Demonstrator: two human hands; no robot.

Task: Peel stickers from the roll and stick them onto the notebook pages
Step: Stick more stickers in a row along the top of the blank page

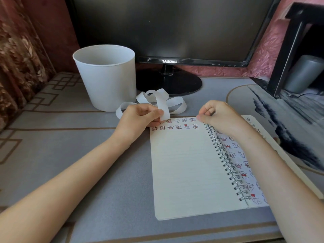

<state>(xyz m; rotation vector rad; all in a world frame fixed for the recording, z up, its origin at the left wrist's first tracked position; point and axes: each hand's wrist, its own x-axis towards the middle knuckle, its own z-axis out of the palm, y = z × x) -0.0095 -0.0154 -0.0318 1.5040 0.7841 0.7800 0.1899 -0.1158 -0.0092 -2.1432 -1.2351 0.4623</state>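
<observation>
The step in hand seems to be the placing of one more sticker. The second row of stickers point(175, 127) at the top of the left page of the notebook point(184, 172) is not full.

The left hand point(138, 118) rests at the top left corner of the page. Its thumb and fingers point(158, 112) pinch the white strip point(175, 102), which lies in loose loops on the table point(105, 172) behind the notebook.

The right hand point(220, 118) hovers at the top of the spiral, fingers curled, thumb and forefinger pressed together. If a sticker is between them, I cannot tell.

The next move probably calls for lowering this pinch to the free place beside the last sticker and pressing it flat.
</observation>
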